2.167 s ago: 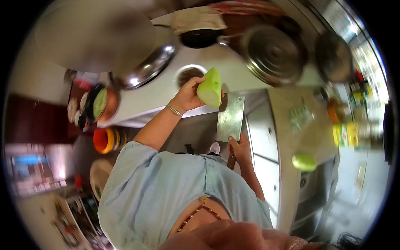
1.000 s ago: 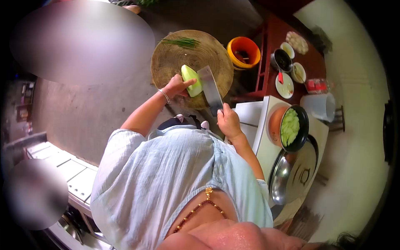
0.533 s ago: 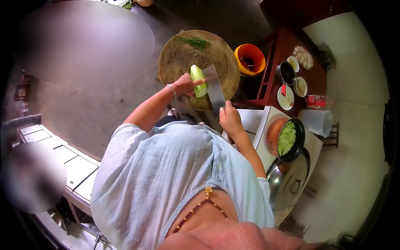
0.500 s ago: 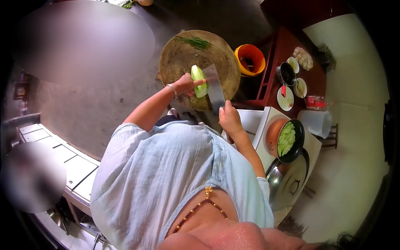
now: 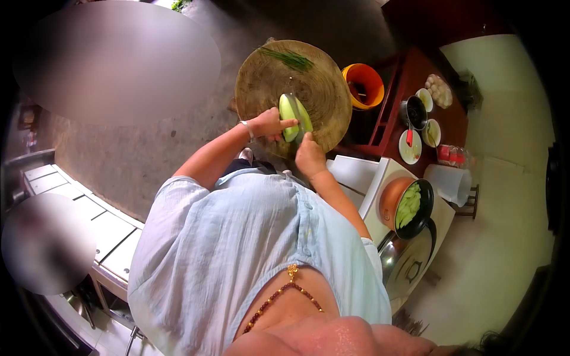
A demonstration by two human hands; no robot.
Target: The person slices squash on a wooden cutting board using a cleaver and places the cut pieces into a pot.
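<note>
On the round wooden chopping block point(image 5: 255, 77), a pale green peeled gourd point(image 5: 287, 110) lies lengthwise. My left hand point(image 5: 268, 123) holds it from the left, with the index finger stretched across it. My right hand point(image 5: 310, 156) is closed around the handle of a cleaver point(image 5: 298, 114), and the handle is hidden in the fist. The blade stands almost edge-on in the gourd, with a strip of gourd showing on its right side. Blur hides how deep the blade sits. A small bunch of thin green stalks point(image 5: 289, 59) lies at the block's far edge.
An orange bucket point(image 5: 375, 83) stands right of the block. Farther right, a dark red table point(image 5: 396, 98) bears plates, a black pan point(image 5: 415, 113) and a bag of white round items point(image 5: 438, 90). Nearer me, a pot of green slices point(image 5: 399, 193) stands beside a metal lid point(image 5: 409, 261).
The cleaver has moved left from beside the gourd into it, turning from flat-on to edge-on. My right hand went left with it; my left hand keeps its hold. The view has shifted slightly.
</note>
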